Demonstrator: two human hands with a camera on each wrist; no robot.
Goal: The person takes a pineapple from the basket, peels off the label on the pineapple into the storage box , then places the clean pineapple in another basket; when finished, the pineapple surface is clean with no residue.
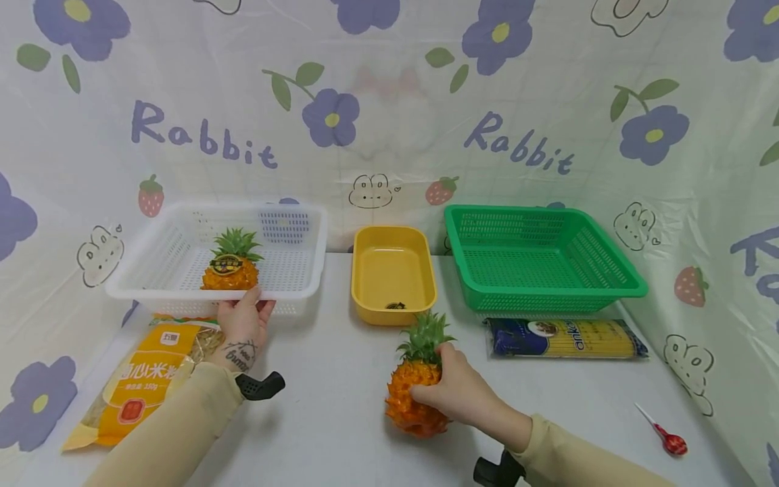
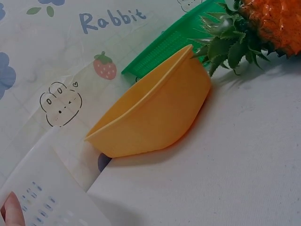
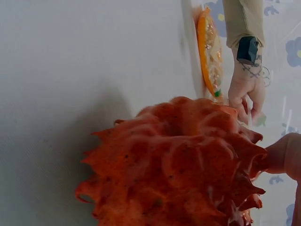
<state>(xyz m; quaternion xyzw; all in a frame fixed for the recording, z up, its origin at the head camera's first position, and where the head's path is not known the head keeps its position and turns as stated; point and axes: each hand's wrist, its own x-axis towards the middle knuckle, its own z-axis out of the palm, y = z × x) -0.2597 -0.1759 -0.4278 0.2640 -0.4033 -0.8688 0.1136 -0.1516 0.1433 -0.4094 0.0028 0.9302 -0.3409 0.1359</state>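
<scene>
My right hand [image 1: 465, 393] holds an orange pineapple [image 1: 416, 399] upright by its side, thumb on the body and fingers at the base of the green leaves. Its spiky underside fills the right wrist view, with a shadow on the table beside it. My left hand [image 1: 245, 326] grips the front rim of the white basket [image 1: 176, 295], thumb at the top edge and fingers below. Inside that basket sits another pineapple [image 1: 232, 272] bearing a dark label. In the left wrist view, fingertips [image 2: 13, 211] show against the basket's perforated wall.
A yellow bin [image 1: 394, 314] stands between the white basket and a green basket [image 1: 541, 297]. Under my left forearm lies a yellow bag of dried food [image 1: 143, 382]. A pasta packet [image 1: 569, 338] is before the green basket, and a red lollipop [image 1: 672, 443] is at the right.
</scene>
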